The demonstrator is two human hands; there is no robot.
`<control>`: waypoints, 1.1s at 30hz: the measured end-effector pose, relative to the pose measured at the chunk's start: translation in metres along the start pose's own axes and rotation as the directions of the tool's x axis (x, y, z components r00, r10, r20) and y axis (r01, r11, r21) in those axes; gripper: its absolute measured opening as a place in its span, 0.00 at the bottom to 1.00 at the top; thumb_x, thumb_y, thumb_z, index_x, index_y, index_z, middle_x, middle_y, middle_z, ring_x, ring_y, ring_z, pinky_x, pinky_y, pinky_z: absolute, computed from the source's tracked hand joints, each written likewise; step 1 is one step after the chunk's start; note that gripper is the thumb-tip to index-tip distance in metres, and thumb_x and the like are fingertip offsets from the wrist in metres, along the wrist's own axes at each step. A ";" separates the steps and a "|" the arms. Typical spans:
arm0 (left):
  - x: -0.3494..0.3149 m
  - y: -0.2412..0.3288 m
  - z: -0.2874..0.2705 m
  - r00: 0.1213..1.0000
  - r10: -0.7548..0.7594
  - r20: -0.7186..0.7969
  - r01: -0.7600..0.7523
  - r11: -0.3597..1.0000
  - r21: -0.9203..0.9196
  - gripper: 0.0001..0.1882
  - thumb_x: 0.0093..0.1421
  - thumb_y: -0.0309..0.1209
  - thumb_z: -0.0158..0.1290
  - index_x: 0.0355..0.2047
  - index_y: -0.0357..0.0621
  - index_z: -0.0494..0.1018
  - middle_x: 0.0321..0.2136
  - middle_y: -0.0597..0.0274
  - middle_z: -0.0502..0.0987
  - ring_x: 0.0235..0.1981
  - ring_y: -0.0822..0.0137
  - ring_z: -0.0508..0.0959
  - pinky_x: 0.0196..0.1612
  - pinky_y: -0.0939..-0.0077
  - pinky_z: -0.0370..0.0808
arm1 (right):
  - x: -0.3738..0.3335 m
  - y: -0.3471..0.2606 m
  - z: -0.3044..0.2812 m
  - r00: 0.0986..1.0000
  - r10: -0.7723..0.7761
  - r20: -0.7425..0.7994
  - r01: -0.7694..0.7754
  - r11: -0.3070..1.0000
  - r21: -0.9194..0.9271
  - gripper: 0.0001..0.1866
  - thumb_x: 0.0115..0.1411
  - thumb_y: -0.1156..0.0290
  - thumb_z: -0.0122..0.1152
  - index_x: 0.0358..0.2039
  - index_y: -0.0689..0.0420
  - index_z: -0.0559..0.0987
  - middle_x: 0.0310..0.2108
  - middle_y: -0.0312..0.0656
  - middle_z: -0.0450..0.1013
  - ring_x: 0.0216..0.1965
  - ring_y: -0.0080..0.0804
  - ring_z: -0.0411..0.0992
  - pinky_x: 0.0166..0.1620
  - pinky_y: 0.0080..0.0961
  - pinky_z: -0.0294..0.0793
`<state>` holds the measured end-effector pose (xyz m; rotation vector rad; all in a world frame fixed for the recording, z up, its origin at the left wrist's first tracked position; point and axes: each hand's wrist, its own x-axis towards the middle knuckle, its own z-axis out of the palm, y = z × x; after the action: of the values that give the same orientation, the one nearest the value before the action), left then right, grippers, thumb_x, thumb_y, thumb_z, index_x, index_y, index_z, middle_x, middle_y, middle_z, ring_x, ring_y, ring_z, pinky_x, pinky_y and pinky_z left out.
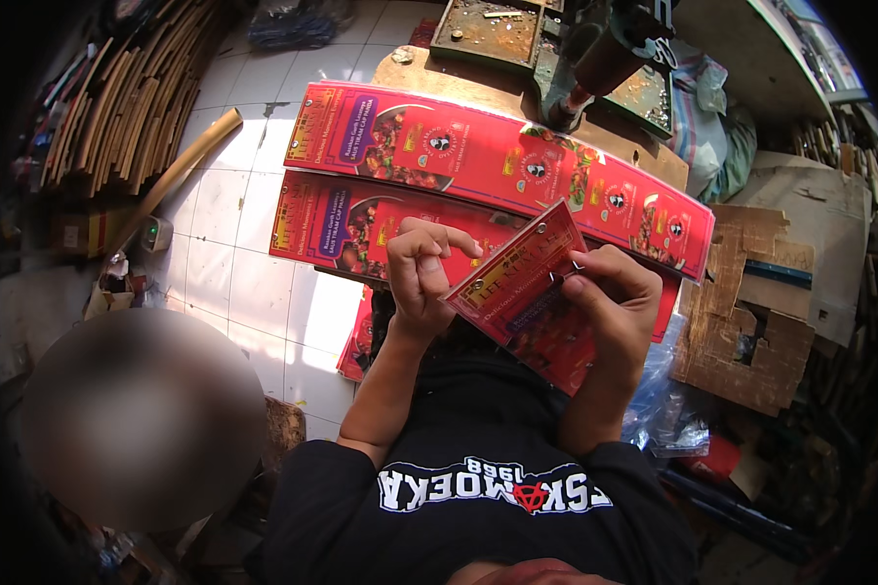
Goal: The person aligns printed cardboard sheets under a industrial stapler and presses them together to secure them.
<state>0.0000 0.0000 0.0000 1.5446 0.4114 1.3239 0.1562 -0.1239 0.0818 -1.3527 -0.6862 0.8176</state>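
Observation:
A glossy red printed strip (517,270) is tilted up in front of my chest, with metal eyelets near its end corners. My left hand (421,273) is at its left edge, fingers curled and the index bent toward the strip; the thumb is mostly hidden. My right hand (617,307) pinches small dark metal pieces (562,274), perhaps hooks, over the strip's face. Beyond my hands, two long strips of the same print, an upper one (488,161) and a lower one (361,226), lie side by side on a wooden bench (415,73).
A press-like machine (605,73) stands at the bench's far side, beside a metal tray (488,34) of small parts. Cut cardboard (751,322) leans at right near clear plastic bags (668,400). Stacked boards (127,107) and a bent tan pole (190,156) are at left. A person (141,419) is lower left.

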 end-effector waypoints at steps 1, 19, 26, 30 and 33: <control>0.004 0.002 -0.003 0.999 -0.045 -0.018 0.046 0.999 0.002 0.18 0.70 0.45 0.39 0.36 0.40 0.60 0.30 0.56 0.68 0.27 0.63 0.76 0.35 0.74 0.71 | 0.000 -0.001 0.001 1.000 -0.014 -0.017 0.014 1.000 0.004 0.13 0.50 0.86 0.67 0.38 0.65 0.82 0.28 0.34 0.74 0.31 0.18 0.71 0.36 0.14 0.68; -0.006 0.034 0.014 0.798 -0.593 0.105 0.544 0.635 -0.548 0.14 0.69 0.36 0.46 0.47 0.38 0.67 0.42 0.56 0.77 0.44 0.65 0.79 0.48 0.64 0.77 | -0.012 -0.014 0.000 0.952 -0.263 0.154 0.305 0.838 -0.453 0.15 0.46 0.83 0.71 0.37 0.60 0.82 0.24 0.37 0.75 0.32 0.29 0.73 0.39 0.21 0.70; -0.004 0.018 0.020 0.713 -0.654 0.252 0.493 0.214 -0.843 0.15 0.72 0.43 0.36 0.40 0.46 0.65 0.30 0.65 0.68 0.33 0.67 0.74 0.40 0.69 0.72 | -0.011 -0.046 -0.015 0.876 -0.301 0.377 0.362 0.927 -0.101 0.16 0.47 0.82 0.72 0.38 0.60 0.81 0.25 0.40 0.77 0.35 0.34 0.77 0.40 0.30 0.72; -0.011 -0.003 0.021 0.822 -0.360 0.442 0.454 -0.055 -0.889 0.11 0.70 0.37 0.42 0.48 0.48 0.66 0.27 0.64 0.65 0.27 0.69 0.68 0.35 0.76 0.66 | -0.011 -0.031 0.003 0.944 -0.279 0.178 0.267 0.960 0.084 0.17 0.48 0.87 0.69 0.41 0.65 0.79 0.30 0.46 0.77 0.33 0.32 0.76 0.37 0.27 0.75; -0.007 0.017 0.027 0.815 -0.423 0.395 0.415 -0.048 -0.909 0.13 0.69 0.37 0.42 0.52 0.52 0.64 0.27 0.63 0.65 0.27 0.69 0.67 0.36 0.75 0.66 | -0.014 -0.011 0.031 0.963 -0.268 0.010 0.268 0.963 0.039 0.19 0.48 0.89 0.67 0.43 0.66 0.78 0.31 0.47 0.77 0.33 0.29 0.76 0.36 0.22 0.75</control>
<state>0.0155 -0.0253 0.0136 0.1118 -0.0961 0.6919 0.1241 -0.1188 0.0969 -1.1891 -0.8414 0.6205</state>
